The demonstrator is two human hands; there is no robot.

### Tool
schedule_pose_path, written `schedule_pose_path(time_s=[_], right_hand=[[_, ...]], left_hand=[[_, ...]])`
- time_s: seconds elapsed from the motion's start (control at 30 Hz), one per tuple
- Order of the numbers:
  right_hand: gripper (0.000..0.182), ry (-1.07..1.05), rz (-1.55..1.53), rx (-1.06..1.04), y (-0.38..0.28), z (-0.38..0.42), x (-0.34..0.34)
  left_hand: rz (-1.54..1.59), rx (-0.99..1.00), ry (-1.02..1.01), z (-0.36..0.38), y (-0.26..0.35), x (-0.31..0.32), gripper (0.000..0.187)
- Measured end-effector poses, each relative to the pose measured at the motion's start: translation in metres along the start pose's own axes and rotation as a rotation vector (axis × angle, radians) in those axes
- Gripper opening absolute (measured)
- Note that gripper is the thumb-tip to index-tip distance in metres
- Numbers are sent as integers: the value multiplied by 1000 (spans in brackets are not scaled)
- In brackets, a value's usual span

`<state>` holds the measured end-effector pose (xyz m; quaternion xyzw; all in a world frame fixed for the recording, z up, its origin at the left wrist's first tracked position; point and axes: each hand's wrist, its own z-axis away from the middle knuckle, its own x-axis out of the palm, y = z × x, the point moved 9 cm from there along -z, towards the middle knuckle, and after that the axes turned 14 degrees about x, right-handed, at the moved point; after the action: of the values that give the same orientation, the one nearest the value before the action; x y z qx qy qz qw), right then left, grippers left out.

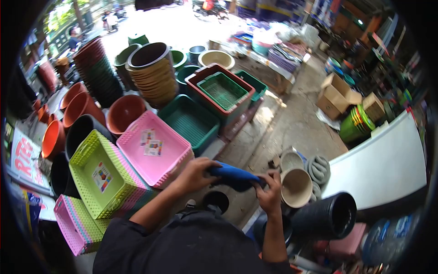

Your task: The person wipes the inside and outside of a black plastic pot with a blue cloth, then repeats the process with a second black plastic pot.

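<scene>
A blue cloth-like item is stretched between my two hands in front of my body. My left hand grips its left end, with the fingers wrapped over the edge. At the right end, my right hand pinches it between thumb and fingers. The item's darker underside sags slightly in the middle. Just left of my left hand is the stack of pink baskets, with paper labels lying in the top one. Below the blue item stands a black pot on the ground.
Green baskets, orange pots and tall pot stacks crowd the left. Green and brown tubs stand ahead. On the right are a beige pot, a black cylinder, a white panel and cardboard boxes.
</scene>
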<state>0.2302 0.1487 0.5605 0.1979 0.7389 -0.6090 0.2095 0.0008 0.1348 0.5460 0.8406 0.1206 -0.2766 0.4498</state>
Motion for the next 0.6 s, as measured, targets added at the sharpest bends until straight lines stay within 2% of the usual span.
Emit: schedule_pose_path(time_s=[0.03,0.07,0.13,0.17,0.23,0.27,0.3,0.37,0.43,0.5,0.6], right_hand=[[22,12,-14,-67,-2,0,0],[22,27,-4,-40,5,-2,0],[15,-206,-485,87,19,-4,20],[15,-203,-490,93,19,-1,24],[14,-231,-705,297,33,0,34],[12,-179,-738,314,35,-1,38],[12,-169,-736,315,38,-3,44],[14,-77,-704,358,58,-7,51],[16,-65,-713,389,77,-5,54],[16,-16,-747,453,96,-2,58],[18,9,-670,481,115,7,64]], left_hand=[[-10,-60,-33,0,-1,-3,38],[11,-54,-57,-1,-7,1,38],[-10,225,102,-2,1,-9,45],[-9,222,94,3,-5,-3,45],[1090,-333,162,26,-50,49,55],[1231,-312,162,27,-48,68,61],[1235,-310,153,33,-46,83,61],[1276,-490,121,47,-44,116,62],[1325,-511,92,45,-36,127,58],[1536,-836,238,59,-47,140,52],[1583,-894,227,64,-47,151,52]])
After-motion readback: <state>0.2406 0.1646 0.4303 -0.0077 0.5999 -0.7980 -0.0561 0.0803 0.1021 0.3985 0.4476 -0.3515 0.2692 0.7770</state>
